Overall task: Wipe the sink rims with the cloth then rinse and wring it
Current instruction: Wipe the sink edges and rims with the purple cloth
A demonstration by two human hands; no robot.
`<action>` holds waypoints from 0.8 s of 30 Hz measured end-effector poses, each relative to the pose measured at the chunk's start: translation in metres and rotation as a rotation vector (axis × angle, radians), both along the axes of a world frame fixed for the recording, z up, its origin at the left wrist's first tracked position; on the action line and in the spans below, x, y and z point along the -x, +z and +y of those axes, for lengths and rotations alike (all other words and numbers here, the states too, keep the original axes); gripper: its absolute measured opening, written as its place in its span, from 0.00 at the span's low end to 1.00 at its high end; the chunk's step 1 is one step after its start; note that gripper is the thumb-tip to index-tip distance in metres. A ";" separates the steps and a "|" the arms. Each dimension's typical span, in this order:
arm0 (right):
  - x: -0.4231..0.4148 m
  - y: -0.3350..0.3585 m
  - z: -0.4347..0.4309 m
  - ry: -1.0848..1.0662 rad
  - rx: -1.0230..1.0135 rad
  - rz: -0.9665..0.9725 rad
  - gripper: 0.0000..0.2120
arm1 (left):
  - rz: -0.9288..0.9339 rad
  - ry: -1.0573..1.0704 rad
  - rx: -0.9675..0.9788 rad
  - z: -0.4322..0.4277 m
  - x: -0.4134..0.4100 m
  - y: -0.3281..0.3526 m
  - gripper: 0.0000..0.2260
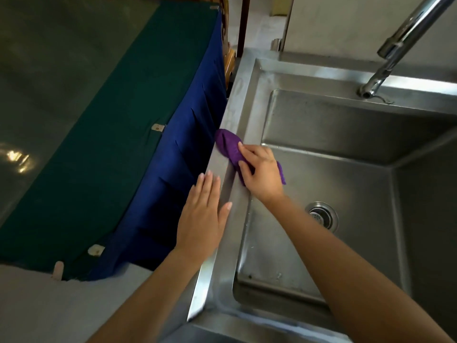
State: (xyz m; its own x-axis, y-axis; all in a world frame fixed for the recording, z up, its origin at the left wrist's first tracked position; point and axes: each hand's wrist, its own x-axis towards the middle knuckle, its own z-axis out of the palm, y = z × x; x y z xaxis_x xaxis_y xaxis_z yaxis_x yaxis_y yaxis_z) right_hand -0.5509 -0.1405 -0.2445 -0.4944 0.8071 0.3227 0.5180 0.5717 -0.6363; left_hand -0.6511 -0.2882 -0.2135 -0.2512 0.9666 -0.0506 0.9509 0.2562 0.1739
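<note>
From the head view, I stand over a stainless steel sink (249, 100). A tall faucet (395, 45) rises at the far right, and the drain (321, 215) sits in the basin floor below my right forearm. To the left, close beside the sink, is a green-covered tabletop (99, 115) with a blue skirt (178, 154) hanging down its side.

The purple cloth (228, 146) lies bunched on the sink's left rim, about midway along it. Its far end reaches the rim's outer edge by the blue skirt, and a small corner shows on the basin side of my hand. My right hand (262, 172) is on top of it, fingers curled over the wad and gripping it against the metal. My left hand (201, 216) is released, with fingers straight and together. It lies flat at the outer edge of the same rim, nearer to me, and holds nothing.

I judge that I am in the wiping step, with the rinse and wring not yet begun.

The main risk is the cloth's overhang. If I push farther with the wad this close to the outer edge, it could roll off into the gap beside the skirt. The rim is narrow and ridged, so a loose grip could let the cloth skip over a strip and leave it unwiped. My flat left hand could also slide on the metal if I lean on it.
</note>
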 end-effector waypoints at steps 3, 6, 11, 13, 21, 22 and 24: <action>0.004 0.010 0.009 0.005 -0.040 -0.091 0.21 | 0.008 -0.007 0.030 -0.027 0.001 -0.005 0.33; 0.011 0.004 0.000 -0.064 -0.048 -0.051 0.21 | 0.031 -0.026 0.036 -0.030 0.002 -0.007 0.33; 0.014 -0.002 -0.021 -0.145 -0.025 0.010 0.19 | 0.055 -0.045 0.051 -0.030 0.000 -0.005 0.34; 0.010 -0.003 -0.032 -0.144 -0.058 0.016 0.18 | 0.054 -0.053 0.041 -0.030 0.001 -0.005 0.36; -0.002 -0.003 -0.065 -0.079 -0.052 0.002 0.18 | 0.036 -0.038 0.038 -0.031 -0.001 -0.003 0.37; -0.003 -0.002 -0.067 -0.073 -0.054 0.003 0.18 | 0.030 -0.037 0.049 -0.031 -0.001 -0.002 0.37; -0.005 -0.002 -0.074 -0.060 -0.062 0.014 0.18 | 0.027 -0.034 0.058 -0.031 -0.003 0.001 0.36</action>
